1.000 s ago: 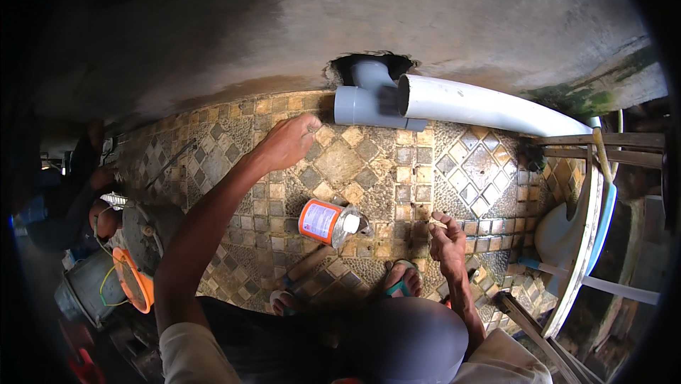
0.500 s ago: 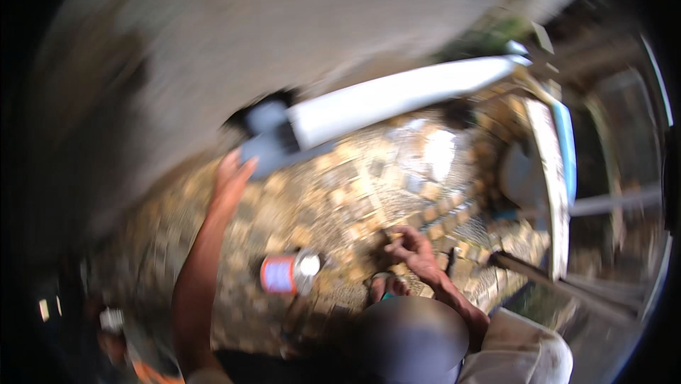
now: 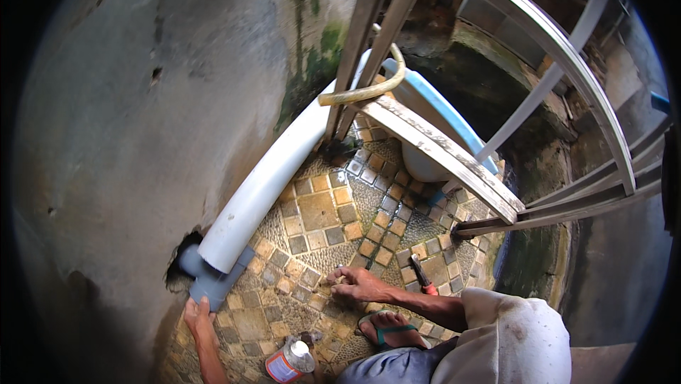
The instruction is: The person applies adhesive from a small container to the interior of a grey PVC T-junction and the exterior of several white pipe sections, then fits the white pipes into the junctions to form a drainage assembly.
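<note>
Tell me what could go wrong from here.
The left hand touches the grey fitting, and the white pipe's end overlaps that fitting in view; a push might knock the pipe or pinch the fingers.

The bottle sits on the floor between the left forearm and the sandalled foot, so it could get knocked.

The red-handled tool lies loose on the tiles and might be stepped on.

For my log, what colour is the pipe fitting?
The pipe fitting is grey, seen in the head view.
</note>
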A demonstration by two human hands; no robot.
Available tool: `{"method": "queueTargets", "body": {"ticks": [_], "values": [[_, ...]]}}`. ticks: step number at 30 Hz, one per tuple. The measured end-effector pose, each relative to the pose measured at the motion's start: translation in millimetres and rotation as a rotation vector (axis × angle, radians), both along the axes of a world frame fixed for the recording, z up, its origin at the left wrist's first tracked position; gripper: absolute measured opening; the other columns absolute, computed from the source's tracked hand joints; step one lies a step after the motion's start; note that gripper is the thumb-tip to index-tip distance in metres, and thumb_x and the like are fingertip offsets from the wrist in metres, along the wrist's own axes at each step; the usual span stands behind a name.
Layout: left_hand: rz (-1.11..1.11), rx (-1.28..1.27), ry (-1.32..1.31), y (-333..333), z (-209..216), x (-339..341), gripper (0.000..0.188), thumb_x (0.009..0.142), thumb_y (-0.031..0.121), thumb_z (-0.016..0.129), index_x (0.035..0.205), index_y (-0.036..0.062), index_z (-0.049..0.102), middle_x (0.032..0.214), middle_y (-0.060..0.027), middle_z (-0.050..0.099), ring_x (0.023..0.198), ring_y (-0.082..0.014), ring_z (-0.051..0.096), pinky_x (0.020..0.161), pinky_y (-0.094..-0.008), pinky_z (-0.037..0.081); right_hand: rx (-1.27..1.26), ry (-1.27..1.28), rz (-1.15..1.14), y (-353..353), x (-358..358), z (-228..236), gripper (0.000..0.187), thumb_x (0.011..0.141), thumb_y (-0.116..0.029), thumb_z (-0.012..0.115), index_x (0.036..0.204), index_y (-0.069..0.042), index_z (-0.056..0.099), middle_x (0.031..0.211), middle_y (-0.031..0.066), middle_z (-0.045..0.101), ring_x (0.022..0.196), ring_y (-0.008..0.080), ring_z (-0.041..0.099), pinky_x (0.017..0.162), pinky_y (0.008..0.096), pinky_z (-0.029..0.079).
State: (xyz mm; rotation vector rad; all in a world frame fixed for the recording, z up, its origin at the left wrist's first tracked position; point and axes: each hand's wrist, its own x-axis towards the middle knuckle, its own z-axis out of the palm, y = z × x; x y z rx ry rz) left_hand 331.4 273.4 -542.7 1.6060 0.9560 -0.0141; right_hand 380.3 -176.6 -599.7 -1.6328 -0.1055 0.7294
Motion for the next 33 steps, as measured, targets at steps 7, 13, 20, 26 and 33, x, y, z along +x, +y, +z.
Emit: {"method": "queueTargets", "body": {"ticks": [7,13,20,26,33], "values": [[0.029,-0.04,0.008,11.8,1.9,-2.0,0.043,0.106,0.028,0.064,0.145,0.0123,0.054,0.137,-0.001,0.064,0.12,-0.017,0.057,0.096,-0.0421,0.044,0.159,-0.006,-0.113,76.4,102.2,43.0,0.067,0.092,-0.032,0.086,0.14,0.005,0.058,0.076,-0.0037,0.052,0.066,0.0077,0.049,0.063,0.0271,0.047],[0.07,-0.031,0.03,10.4,2.9,1.4,0.041,0.104,0.025,0.067,0.142,0.0121,0.058,0.134,0.0,0.065,0.118,-0.0175,0.06,0.096,-0.0433,0.046,0.568,0.203,-0.48,141.2,163.6,64.2,0.111,0.086,-0.045,0.089,0.16,0.004,0.023,0.112,0.0099,0.065,0.106,0.0244,0.067,0.085,0.0422,0.056],[0.112,-0.033,0.072,-11.1,4.4,4.9,0.051,0.104,0.023,0.067,0.151,0.0093,0.053,0.145,-0.005,0.06,0.128,-0.0226,0.058,0.1,-0.0461,0.048,0.774,0.223,-0.609,174.5,211.2,37.0,0.072,0.09,-0.033,0.088,0.141,0.0,0.05,0.126,0.0171,0.064,0.115,0.0311,0.066,0.096,0.0542,0.06],[0.116,-0.078,0.033,6.0,5.6,-2.1,0.068,0.1,0.024,0.074,0.159,0.0073,0.044,0.153,-0.0093,0.055,0.138,-0.0254,0.054,0.111,-0.0507,0.047,0.663,0.358,-0.585,193.1,223.8,48.8,0.062,0.085,-0.027,0.09,0.13,0.007,0.063,0.119,0.0153,0.068,0.107,0.029,0.068,0.095,0.047,0.059],[0.107,-0.094,0.014,-8.1,17.4,12.3,0.045,0.104,0.022,0.068,0.146,0.0071,0.06,0.136,-0.0082,0.07,0.126,-0.0231,0.063,0.108,-0.0478,0.046,0.736,0.336,-0.481,181.5,231.6,37.2,0.057,0.092,-0.033,0.083,0.136,-0.005,0.058,0.125,0.0122,0.065,0.119,0.0308,0.063,0.105,0.0546,0.053]]}}
